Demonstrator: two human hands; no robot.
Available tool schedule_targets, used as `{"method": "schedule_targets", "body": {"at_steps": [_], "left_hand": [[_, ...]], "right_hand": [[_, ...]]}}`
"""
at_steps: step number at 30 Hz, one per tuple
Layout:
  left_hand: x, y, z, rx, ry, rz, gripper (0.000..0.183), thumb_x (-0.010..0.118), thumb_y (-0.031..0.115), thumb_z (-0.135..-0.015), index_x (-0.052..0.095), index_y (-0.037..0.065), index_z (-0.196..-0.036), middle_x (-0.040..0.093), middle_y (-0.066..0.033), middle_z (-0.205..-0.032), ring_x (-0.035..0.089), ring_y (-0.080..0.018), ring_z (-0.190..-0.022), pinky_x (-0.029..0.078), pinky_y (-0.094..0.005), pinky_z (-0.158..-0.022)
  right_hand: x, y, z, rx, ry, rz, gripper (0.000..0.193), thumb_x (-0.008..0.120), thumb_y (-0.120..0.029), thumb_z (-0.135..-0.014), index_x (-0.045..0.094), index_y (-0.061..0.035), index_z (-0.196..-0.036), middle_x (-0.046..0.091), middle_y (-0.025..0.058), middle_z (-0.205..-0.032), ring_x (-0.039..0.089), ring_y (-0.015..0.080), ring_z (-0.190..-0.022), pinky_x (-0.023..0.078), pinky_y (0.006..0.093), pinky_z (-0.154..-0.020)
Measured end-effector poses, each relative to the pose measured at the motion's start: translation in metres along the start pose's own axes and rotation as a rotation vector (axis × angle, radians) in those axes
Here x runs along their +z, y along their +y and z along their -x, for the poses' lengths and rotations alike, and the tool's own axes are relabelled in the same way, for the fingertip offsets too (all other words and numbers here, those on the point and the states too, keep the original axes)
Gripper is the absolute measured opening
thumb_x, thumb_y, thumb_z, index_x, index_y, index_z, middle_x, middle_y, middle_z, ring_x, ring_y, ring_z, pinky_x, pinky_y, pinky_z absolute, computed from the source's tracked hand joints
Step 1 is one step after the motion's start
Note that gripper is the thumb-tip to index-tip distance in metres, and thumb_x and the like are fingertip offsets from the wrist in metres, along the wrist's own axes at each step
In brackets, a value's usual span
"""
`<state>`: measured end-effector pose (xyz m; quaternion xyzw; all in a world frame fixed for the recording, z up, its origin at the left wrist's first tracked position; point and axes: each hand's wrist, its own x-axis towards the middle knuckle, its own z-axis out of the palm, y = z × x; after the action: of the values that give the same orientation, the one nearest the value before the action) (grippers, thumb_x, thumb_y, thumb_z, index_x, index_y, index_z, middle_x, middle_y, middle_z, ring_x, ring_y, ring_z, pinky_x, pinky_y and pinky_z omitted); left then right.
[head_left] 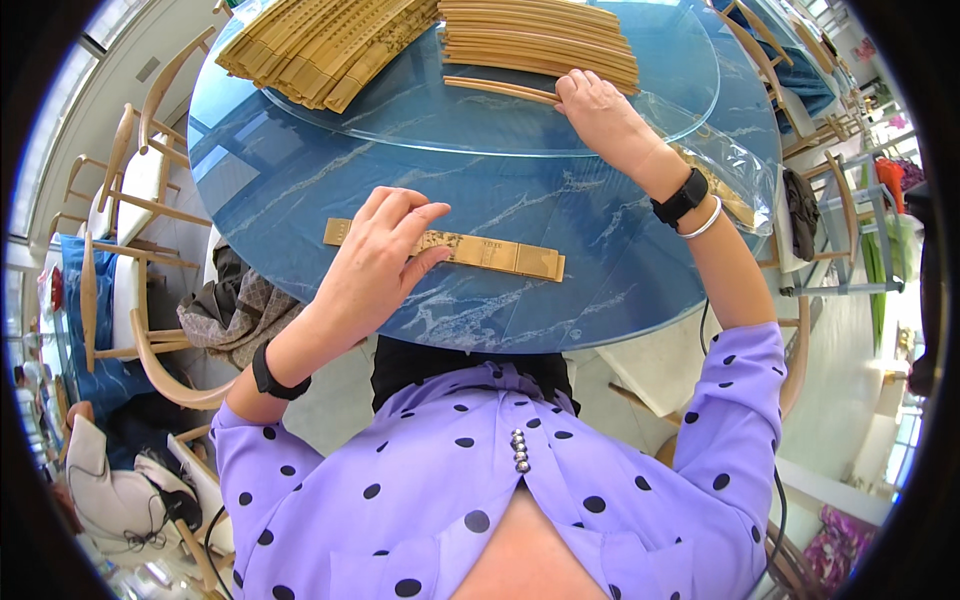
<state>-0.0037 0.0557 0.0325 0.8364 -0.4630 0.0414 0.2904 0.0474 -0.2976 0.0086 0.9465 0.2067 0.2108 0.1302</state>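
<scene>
My right hand [607, 118] reaches to the far side of the table, its fingers closed on the right end of a pair of wooden chopsticks [497, 88]. This pair lies just in front of a stack of chopsticks [535, 40]. Closer to me, a flat gold paper chopstick sleeve [490, 253] with a dark printed pattern lies crosswise on the table. Over its left part rests my left hand [372, 245], with thumb and index finger spread apart. That hand covers part of the sleeve, and whether its fingertips press on it is hidden.
A large pile of gold sleeves [320, 50] sits far left on the round glass turntable [590, 148]. A clear plastic bag [735, 175] with gold sleeves lies right, beside my right forearm. The blue marbled table [280, 200] has a curved near edge. Wooden chairs [125, 205] stand around.
</scene>
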Motion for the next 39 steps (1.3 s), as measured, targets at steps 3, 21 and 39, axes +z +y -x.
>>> {"method": "schedule_targets", "body": {"at_steps": [3, 21, 39], "left_hand": [[0.022, 0.006, 0.001, 0.133, -0.13, 0.004, 0.044, 0.074, 0.021, -0.09, 0.061, -0.002, -0.125, 0.058, -0.0138, -0.117, 0.054, -0.0319, -0.111, 0.046, -0.0425, -0.096], [0.035, 0.01, -0.014, 0.326, -0.101, -0.069, 0.041, 0.08, 0.016, -0.082, 0.065, 0.003, -0.117, 0.059, -0.0091, -0.111, 0.058, -0.0294, -0.106, 0.048, -0.0429, -0.094], [0.046, 0.033, 0.012, 0.377, -0.139, 0.089, 0.049, 0.071, 0.046, -0.088, 0.056, 0.002, -0.104, 0.056, -0.0114, -0.092, 0.06, -0.0291, -0.084, 0.051, -0.0376, -0.07]], "right_hand": [[-0.037, -0.016, 0.009, 0.155, -0.021, -0.332, 0.022, 0.058, -0.021, -0.103, 0.051, -0.0005, -0.105, 0.063, 0.0187, -0.087, 0.066, 0.0354, -0.085, 0.054, 0.0405, -0.077], [-0.117, -0.131, 0.146, 0.988, -0.078, -1.407, 0.027, 0.069, -0.026, -0.101, 0.07, -0.0002, -0.107, 0.065, -0.0039, -0.074, 0.049, 0.0032, -0.065, 0.037, 0.0247, -0.057], [-0.136, -0.156, 0.118, 0.934, -0.348, -2.087, 0.018, 0.077, -0.014, -0.093, 0.075, 0.0016, -0.101, 0.075, 0.0058, -0.086, 0.054, 0.0013, -0.063, 0.037, 0.0178, -0.053]]}}
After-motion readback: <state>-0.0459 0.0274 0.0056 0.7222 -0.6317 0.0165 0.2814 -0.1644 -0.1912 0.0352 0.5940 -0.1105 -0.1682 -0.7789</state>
